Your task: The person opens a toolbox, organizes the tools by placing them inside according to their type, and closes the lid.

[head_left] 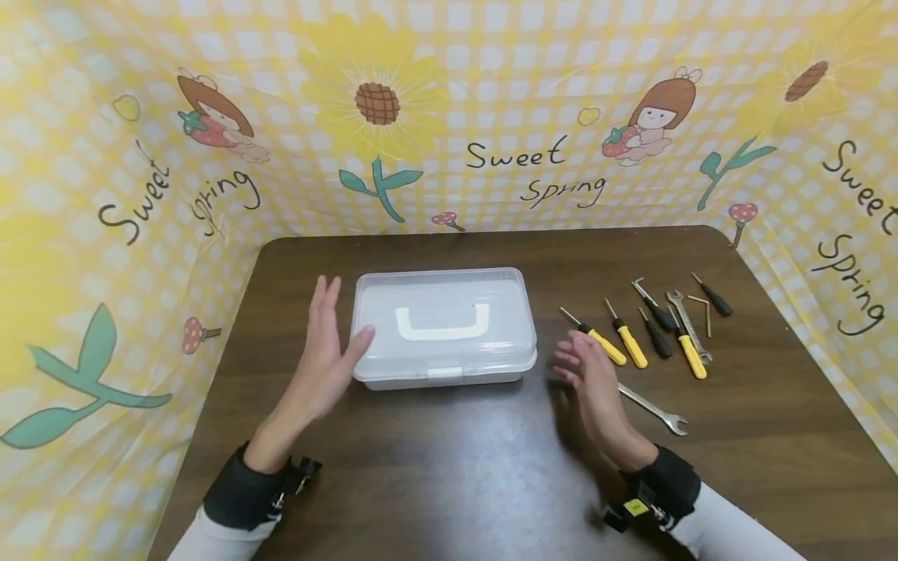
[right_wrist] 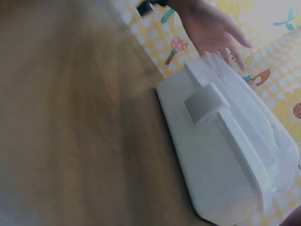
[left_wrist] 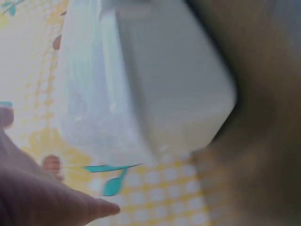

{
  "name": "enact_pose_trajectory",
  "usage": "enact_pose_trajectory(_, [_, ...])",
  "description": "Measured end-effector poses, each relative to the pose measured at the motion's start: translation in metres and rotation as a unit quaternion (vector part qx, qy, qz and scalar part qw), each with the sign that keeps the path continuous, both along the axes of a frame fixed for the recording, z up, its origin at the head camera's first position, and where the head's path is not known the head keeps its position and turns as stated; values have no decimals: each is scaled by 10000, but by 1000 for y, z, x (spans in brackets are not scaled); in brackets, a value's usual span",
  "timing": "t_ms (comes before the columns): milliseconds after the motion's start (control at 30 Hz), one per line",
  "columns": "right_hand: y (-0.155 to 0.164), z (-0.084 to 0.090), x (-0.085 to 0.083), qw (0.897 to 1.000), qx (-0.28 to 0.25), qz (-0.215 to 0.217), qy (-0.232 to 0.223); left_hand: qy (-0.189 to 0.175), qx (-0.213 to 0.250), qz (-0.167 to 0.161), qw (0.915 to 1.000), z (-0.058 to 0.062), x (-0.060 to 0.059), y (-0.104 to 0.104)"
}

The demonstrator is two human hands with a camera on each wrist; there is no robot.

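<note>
A clear plastic box (head_left: 442, 312) with a white handle (head_left: 443, 326) and a front latch (head_left: 445, 372) sits shut in the middle of the dark wooden table (head_left: 456, 467). My left hand (head_left: 326, 343) is open with straight fingers beside the box's left end, thumb close to its front corner; I cannot tell if it touches. My right hand (head_left: 581, 365) hovers just right of the box, fingers loosely curled, holding nothing. The left wrist view shows the box (left_wrist: 155, 80) blurred above my palm (left_wrist: 42, 197). The right wrist view shows the box (right_wrist: 225, 150), its latch (right_wrist: 207, 101) and my left hand (right_wrist: 211, 23) beyond.
Right of the box lie several tools: yellow-handled screwdrivers (head_left: 630, 344), black-handled screwdrivers (head_left: 658, 313), a hex key (head_left: 704, 308) and a wrench (head_left: 691, 326). Another wrench (head_left: 655, 411) lies by my right hand. A yellow patterned cloth wall (head_left: 491, 156) surrounds the table.
</note>
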State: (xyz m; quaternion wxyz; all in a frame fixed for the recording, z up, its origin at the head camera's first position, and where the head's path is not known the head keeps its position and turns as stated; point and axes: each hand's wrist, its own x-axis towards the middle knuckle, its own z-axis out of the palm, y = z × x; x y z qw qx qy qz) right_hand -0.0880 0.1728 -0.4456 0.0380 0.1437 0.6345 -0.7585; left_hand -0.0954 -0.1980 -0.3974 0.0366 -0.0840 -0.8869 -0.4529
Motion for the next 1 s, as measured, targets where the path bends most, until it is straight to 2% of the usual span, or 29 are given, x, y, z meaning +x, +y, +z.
enact_pose_trajectory(67, [7,2,6,9990,-262,206,-284,441,-855,-218,9951,8,-7,4])
enact_pose_trajectory(133, [12,3,11,9953,-546,622,-500,722,-1692,-479,9818,14,-13,10])
enact_pose_trajectory(200, [14,4,16,9881,-796,1164,-616,915,-2349,-791,9645,19,-19,15])
enact_pose_trajectory(300, [11,3,21,9739,-927,1965,-659,963,-2971,-1221,9421,22,-25,22])
enact_pose_trajectory(400, [5,1,24,9605,-1003,2495,-715,957,-3226,-1438,9307,21,-30,26])
enact_pose_trajectory(533, [-8,-4,23,9486,-1260,2738,-966,924,-3316,-1470,9273,19,-33,29])
enact_pose_trajectory(767, [-32,-14,18,9292,-1909,2989,-1039,798,-3386,-1492,9256,19,-39,29])
enact_pose_trajectory(1000, [-52,-25,13,9064,-2656,2982,-1381,775,-3357,-1560,9257,15,-41,29])
